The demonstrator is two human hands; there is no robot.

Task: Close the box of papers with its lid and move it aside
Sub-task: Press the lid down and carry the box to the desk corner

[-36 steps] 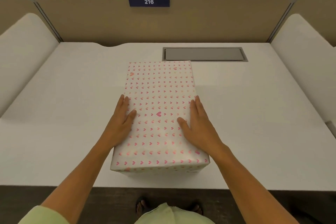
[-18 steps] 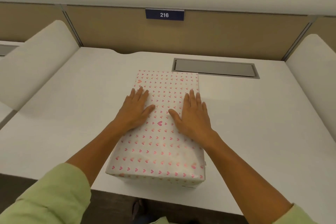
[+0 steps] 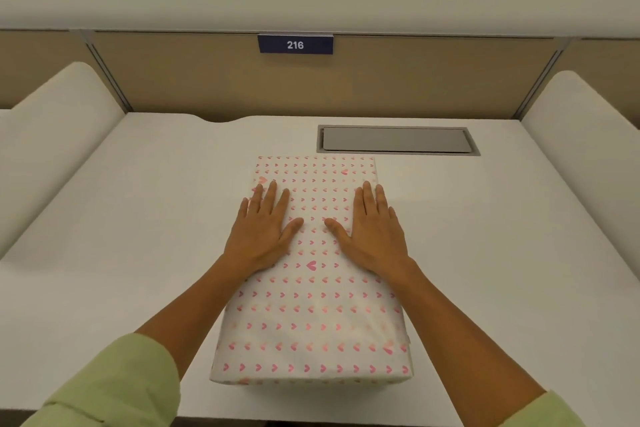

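Rectangular white box wrapped in pink-heart paper (image 3: 311,305) sits lidded on the white counter (image 3: 138,218). Left hand (image 3: 263,232) and right hand (image 3: 374,236) lie flat and released on its top, fingers extended, grasping nothing.

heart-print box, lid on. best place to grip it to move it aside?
The two long side walls of the box, one from each side. Both the left hand and the right hand lie flat on the lid, holding nothing. It is long, too wide for one hand, and the desk beside it looks bare.
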